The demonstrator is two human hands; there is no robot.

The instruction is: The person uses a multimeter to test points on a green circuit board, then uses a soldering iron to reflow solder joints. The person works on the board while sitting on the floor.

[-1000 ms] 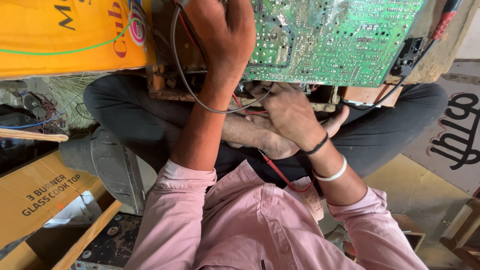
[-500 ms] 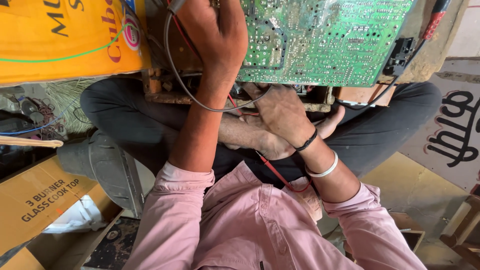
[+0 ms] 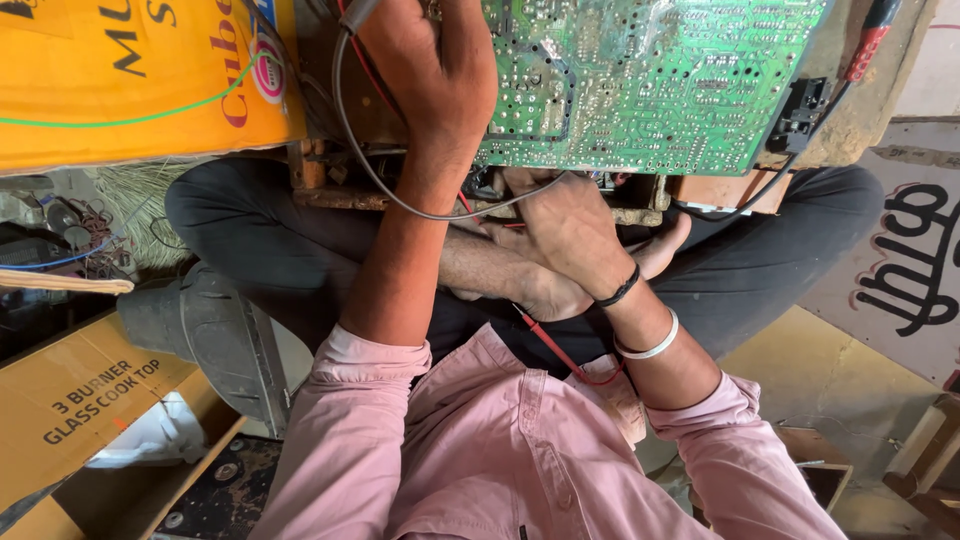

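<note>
You sit cross-legged with the circuit board [image 3: 650, 80] lying just ahead of your knees. Your left hand [image 3: 430, 70] rests on its left part; your right hand [image 3: 565, 225] sits at its near edge, just above your crossed feet. A cable [image 3: 400, 195] loops between both hands. Left of the board lies a sack [image 3: 130, 80]. Nearer you on the left sits a cardboard box [image 3: 80, 400] (beside a metal housing [image 3: 210, 335]).

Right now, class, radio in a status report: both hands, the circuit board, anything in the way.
Left hand on green circuit board, grey cable by its wrist. Right hand at board's lower edge, fingertips hidden. Red wire trails across lap.
</note>
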